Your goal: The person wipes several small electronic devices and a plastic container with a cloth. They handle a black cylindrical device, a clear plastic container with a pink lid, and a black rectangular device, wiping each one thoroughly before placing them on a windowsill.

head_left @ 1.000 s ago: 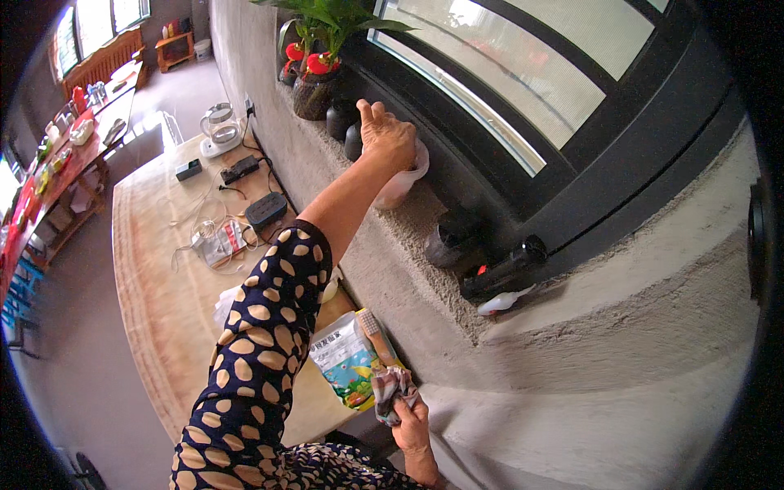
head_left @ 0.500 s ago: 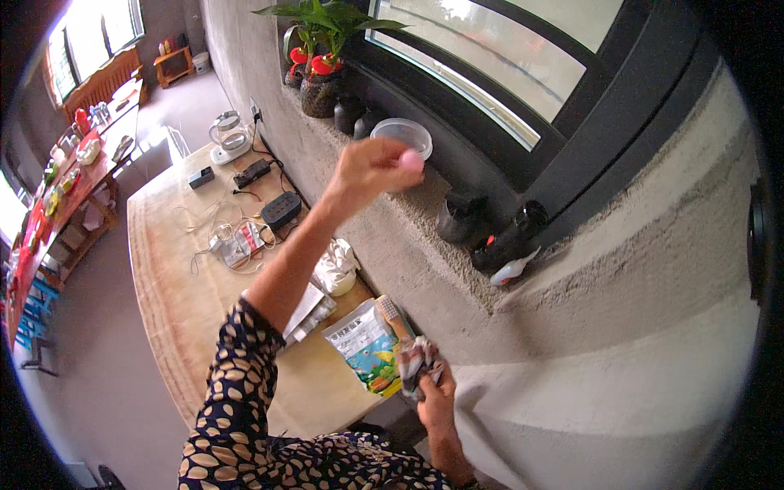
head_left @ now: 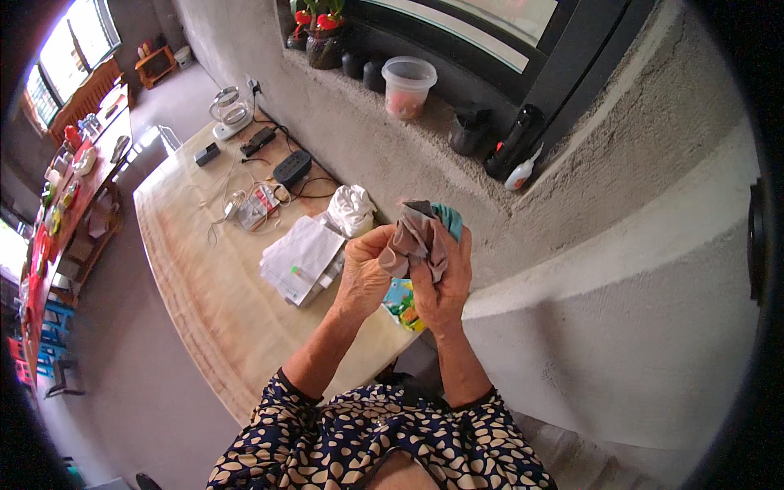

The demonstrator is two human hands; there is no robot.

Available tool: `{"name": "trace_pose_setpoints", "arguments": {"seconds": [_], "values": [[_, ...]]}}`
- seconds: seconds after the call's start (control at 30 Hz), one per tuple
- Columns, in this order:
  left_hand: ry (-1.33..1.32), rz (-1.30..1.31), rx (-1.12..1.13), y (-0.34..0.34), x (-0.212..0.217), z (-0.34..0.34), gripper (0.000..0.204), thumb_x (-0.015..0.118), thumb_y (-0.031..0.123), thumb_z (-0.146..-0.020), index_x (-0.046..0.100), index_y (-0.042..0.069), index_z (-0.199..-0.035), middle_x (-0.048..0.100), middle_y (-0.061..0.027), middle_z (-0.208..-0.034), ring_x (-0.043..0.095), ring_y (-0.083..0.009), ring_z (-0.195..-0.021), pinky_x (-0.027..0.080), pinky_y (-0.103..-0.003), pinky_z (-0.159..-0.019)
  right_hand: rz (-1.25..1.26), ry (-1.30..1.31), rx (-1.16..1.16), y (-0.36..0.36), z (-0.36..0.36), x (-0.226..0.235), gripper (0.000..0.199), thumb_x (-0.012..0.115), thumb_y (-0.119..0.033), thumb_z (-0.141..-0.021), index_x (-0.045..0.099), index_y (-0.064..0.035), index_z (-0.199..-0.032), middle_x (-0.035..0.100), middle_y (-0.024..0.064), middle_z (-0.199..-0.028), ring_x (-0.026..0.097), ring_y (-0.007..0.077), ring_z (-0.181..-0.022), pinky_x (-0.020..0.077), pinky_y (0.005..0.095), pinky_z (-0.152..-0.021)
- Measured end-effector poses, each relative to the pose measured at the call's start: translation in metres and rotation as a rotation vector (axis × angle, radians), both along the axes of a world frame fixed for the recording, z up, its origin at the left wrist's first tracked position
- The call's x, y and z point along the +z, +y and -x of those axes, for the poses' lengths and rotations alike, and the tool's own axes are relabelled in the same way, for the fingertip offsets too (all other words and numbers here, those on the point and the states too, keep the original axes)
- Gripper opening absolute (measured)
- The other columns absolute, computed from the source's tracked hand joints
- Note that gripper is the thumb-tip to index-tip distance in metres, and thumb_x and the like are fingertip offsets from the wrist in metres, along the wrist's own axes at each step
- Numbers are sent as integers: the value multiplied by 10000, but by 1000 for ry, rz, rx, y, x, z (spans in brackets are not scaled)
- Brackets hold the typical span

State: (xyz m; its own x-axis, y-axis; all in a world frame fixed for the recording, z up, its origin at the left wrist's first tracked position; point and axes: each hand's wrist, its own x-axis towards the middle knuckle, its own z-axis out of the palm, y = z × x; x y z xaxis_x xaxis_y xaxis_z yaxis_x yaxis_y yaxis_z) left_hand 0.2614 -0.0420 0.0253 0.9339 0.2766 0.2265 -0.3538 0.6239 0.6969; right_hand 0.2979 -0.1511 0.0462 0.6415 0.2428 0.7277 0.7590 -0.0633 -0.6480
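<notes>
A person in a dark spotted top (head_left: 359, 429) gathers a crumpled grey-brown cloth (head_left: 418, 237) in midair above the near end of a pale, marbled bench (head_left: 184, 237), beside a rough grey wall (head_left: 498, 220). The left hand (head_left: 363, 273) has its grip pinched on the cloth's left edge; the right hand (head_left: 445, 286) has its grip pressed round the bundle from the right, a teal piece of fabric (head_left: 447, 219) showing at its fingertips. The two-sided hold probably keeps the limp folds from sagging open; whether anything is wrapped inside cannot be told. On the window sill (head_left: 437, 135), a clear tub (head_left: 408, 75) with pinkish contents stands upright near a dark container (head_left: 469, 131), perhaps lined up there to spare bench space. Papers (head_left: 298, 257), a white bundle (head_left: 352, 210) and a colourful packet (head_left: 402, 305) lie on the bench's wall side, with a dark power block (head_left: 291, 168) and a glass kettle (head_left: 229, 113) farther along. Across the grey floor (head_left: 114, 318), a long red-topped table (head_left: 61, 212) carries assorted goods beneath bright windows (head_left: 72, 57).
</notes>
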Motion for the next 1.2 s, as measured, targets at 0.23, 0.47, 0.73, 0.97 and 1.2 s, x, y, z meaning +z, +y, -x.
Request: {"name": "trace_pose_setpoints", "arguments": {"seconds": [0.23,0.47,0.73,0.97,1.2], "values": [[121,-140,14,1,7,62,271,634,153,-844,614,-12,-1058,633,-36,-828,580,-87,-753,484,-237,-673,-146,655,298,8,30,20,145,477,-132,-899,553,-11,-924,573,55,-846,502,104,-713,437,286,-616],[59,-432,202,18,10,122,371,715,17,-734,596,-2,-1085,592,-38,-977,577,-92,-825,497,-235,-759,-129,407,328,6,98,-4,216,584,-63,-812,585,-48,-1027,561,75,-982,520,175,-964,415,302,-831],[114,-977,544,27,28,183,301,754,-7,-594,622,8,-865,606,-52,-908,595,-124,-789,479,-244,-673,-112,483,329,22,158,9,259,608,-9,-779,553,-51,-1029,558,59,-992,528,176,-946,420,291,-831],[69,-535,574,59,19,228,284,721,-18,-702,600,13,-957,604,-69,-943,597,-121,-810,510,-250,-706,-481,885,731,83,186,7,242,556,-38,-822,541,-4,-1061,604,64,-999,575,151,-904,474,282,-798],[64,45,424,104,16,298,236,640,25,-807,567,0,-1030,634,-80,-954,610,-133,-852,509,-276,-747,-232,530,876,131,224,-18,296,608,-43,-774,542,17,-1056,587,49,-1010,566,128,-888,452,280,-841]]}}
